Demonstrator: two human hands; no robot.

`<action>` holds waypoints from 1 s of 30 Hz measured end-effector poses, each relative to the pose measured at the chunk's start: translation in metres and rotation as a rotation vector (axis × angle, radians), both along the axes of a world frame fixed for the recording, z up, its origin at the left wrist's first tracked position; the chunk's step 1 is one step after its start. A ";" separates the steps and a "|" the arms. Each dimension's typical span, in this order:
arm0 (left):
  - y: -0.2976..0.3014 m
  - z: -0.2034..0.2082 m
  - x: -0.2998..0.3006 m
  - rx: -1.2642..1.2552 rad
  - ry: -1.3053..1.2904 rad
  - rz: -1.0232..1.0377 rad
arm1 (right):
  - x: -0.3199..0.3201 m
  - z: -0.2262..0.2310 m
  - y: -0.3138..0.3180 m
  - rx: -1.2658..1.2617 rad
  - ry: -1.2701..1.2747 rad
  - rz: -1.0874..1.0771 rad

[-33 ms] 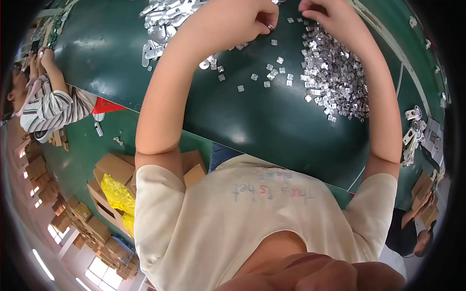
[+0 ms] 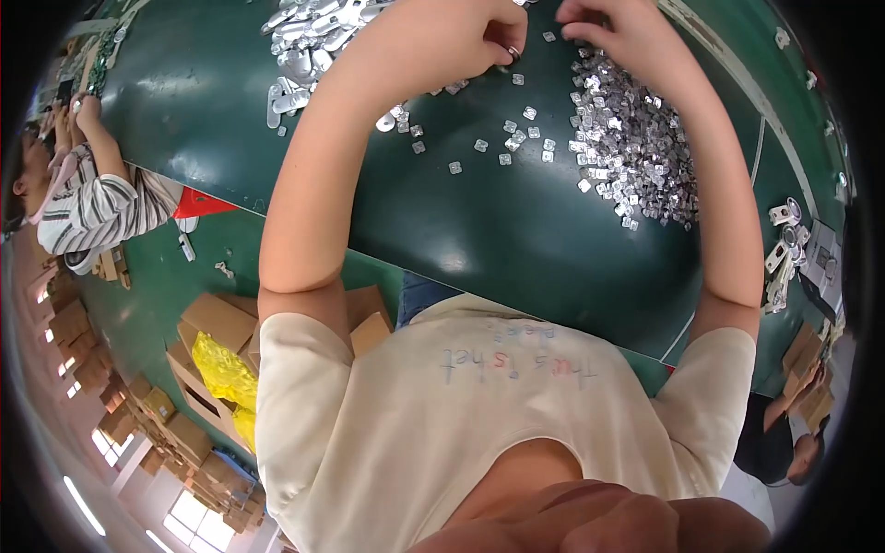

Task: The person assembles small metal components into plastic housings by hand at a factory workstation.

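Observation:
My left hand [image 2: 493, 35] is at the far edge of view, curled closed, with a small shiny metal piece [image 2: 513, 52] at its fingertips. Part of that hand is cut off by the top of the picture. My right hand [image 2: 613, 26] hovers at the far end of a heap of small square metal pieces [image 2: 631, 152]. Its thumb and fingers are bent but apart, with nothing visible between them. Between my forearms, several loose square pieces [image 2: 514, 140] lie scattered. Beyond my left forearm is a pile of long, rounded silvery metal parts [image 2: 300, 64].
The dark green table [image 2: 442, 230] runs under both arms. Metal parts with round ends [image 2: 786, 244] lie at the right. On the left, a person in a striped top [image 2: 101, 212] works at the same table. Cardboard boxes [image 2: 217, 323] with yellow plastic [image 2: 224, 369] stand on the floor.
My right hand has shifted slightly to the left and toward me. My left hand stays nearly in place, still closed.

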State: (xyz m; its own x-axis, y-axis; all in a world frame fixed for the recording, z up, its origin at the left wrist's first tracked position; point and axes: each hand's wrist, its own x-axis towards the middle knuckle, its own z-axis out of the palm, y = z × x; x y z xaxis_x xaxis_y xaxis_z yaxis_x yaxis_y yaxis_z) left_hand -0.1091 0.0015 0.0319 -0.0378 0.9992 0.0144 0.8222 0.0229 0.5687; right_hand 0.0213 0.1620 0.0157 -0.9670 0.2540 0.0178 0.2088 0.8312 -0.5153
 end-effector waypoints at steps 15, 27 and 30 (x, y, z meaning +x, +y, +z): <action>0.008 0.004 0.064 0.123 -1.277 0.349 | 0.107 0.025 -0.015 -0.692 0.490 -0.250; 0.014 -0.031 0.107 0.166 -1.601 0.305 | 0.143 0.005 -0.032 -1.090 0.593 -0.358; 0.009 -0.028 0.105 0.128 -1.524 0.243 | 0.144 0.009 -0.037 -1.215 0.496 -0.394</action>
